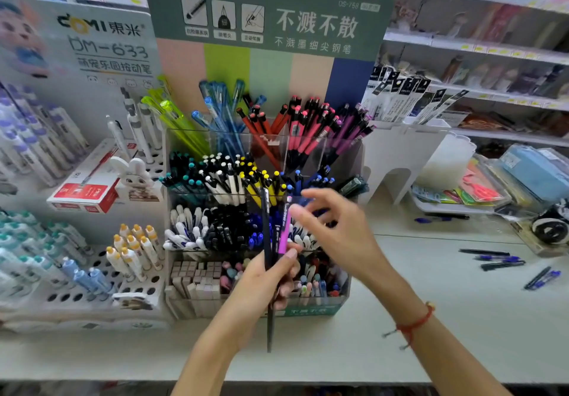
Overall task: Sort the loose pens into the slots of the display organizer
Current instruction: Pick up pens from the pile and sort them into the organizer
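Observation:
My left hand [261,284] grips a small bunch of pens [271,241] upright in front of the display organizer [197,303]: black and dark blue ones and a purple pen [284,235]. My right hand [335,229] reaches over the bunch from the right with its fingers spread and loosely bent; the fingertips are at the tops of the pens, and I cannot tell whether they pinch one. The tiered clear organizer holds several groups of pens sorted by colour. Loose pens [492,260] lie on the counter at the right, with more of these pens [543,278] farther right.
A white peg-hole pen stand [101,272] and a red box [83,192] stand to the left. At the right are a white holder [397,161] with packaged refills, plastic pouches [480,186] and another loose pen [440,218]. Shelves run behind. The counter's front edge [92,377] is near.

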Available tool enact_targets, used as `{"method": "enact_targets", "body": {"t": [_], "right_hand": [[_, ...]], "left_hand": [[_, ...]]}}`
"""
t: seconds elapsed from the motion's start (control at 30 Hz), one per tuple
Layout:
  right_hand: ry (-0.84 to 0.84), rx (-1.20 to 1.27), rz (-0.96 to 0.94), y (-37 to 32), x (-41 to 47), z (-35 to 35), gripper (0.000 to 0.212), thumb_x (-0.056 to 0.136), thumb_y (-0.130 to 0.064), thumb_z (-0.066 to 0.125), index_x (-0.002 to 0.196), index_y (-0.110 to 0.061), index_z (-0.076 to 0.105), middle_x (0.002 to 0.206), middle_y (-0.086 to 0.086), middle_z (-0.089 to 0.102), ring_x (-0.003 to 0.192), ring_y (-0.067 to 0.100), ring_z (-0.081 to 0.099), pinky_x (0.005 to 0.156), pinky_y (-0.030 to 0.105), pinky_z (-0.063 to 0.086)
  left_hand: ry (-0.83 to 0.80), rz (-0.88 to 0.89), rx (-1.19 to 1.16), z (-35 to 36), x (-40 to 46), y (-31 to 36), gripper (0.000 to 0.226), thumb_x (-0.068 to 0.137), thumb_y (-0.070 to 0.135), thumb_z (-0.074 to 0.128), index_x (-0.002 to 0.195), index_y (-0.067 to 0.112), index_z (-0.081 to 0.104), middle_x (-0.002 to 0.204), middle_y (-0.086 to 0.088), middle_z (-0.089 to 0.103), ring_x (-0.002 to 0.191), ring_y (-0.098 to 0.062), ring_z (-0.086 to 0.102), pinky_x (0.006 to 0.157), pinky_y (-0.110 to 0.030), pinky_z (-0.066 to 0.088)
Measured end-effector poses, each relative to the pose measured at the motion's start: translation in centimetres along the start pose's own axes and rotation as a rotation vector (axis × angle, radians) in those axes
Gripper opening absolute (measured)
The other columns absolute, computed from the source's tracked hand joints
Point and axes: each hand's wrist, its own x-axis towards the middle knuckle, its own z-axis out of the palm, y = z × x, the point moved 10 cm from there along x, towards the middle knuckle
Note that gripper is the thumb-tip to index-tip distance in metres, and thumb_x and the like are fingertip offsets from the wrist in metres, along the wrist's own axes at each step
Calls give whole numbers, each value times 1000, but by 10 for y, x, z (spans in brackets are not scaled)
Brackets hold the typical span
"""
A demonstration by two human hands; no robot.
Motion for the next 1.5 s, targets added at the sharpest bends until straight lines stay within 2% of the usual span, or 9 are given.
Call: {"method": "enact_targets", "body": {"t": [0.13,0.3,0.47,0.7,0.87,0.97,1.1,1.23,1.5], "right_hand": [[-17,118,69,12,-7,17,25,85,-30,70,109,-28,65,91,-8,68,79,6,65,75,26,55],[-78,292,139,8,-3,28,25,88,-18,68,111,-17,59,90,4,70,65,5,66,56,17,50],[-16,425,141,5,4,25,20,90,-10,64,109,-15,59,92,9,72,66,6,65,58,17,50],[657,483,-224,-21,1,-87,24,96,-1,52,106,-21,46,98,4,66,89,20,67,78,22,55],[953,268,-389,-30,12,-150,22,96,-8,53,108,-23,42,98,-2,63,88,16,67,80,29,57],[828,159,-357,-28,50,-149,19,95,-9,55,110,-16,46,97,1,66,88,12,67,82,29,57],[653,-126,-344,-33,87,-126,25,91,-11,64,112,-2,53,99,6,66,78,4,62,72,8,48],[578,-316,-305,-33,107,-118,26,90,-22,66,111,-9,57,103,5,70,85,12,64,72,23,48],[358,-430,-312,-30,122,-109,24,87,-23,69,110,-16,64,104,-2,69,98,14,59,82,27,45]], "left_hand": [[-32,15,99,-1,-4,-2,16,98,27,49,111,21,57,65,11,50,50,-3,40,43,-16,30],[-76,23,133,-2,-12,3,23,96,30,48,115,19,56,62,12,49,46,-2,36,44,-15,28],[11,4,16,-16,-10,6,36,95,43,41,107,14,58,59,10,43,44,-3,29,39,-15,22],[288,28,-149,-55,-6,6,30,101,32,40,106,7,57,59,6,50,50,-11,41,59,-36,38],[239,45,-277,-36,5,22,28,101,28,40,106,8,60,66,3,59,52,-9,50,47,-22,46],[183,54,-317,-20,13,32,28,101,26,41,107,7,60,68,2,60,55,-9,51,51,-21,50],[136,60,-337,-10,15,43,29,101,26,40,107,6,61,73,-1,64,60,-12,56,59,-26,56],[92,70,-330,-5,12,45,29,101,24,41,106,5,62,81,-5,68,67,-16,64,72,-33,59],[90,35,-364,2,12,37,27,101,21,42,108,6,63,84,-5,72,71,-16,68,72,-31,60]]}}
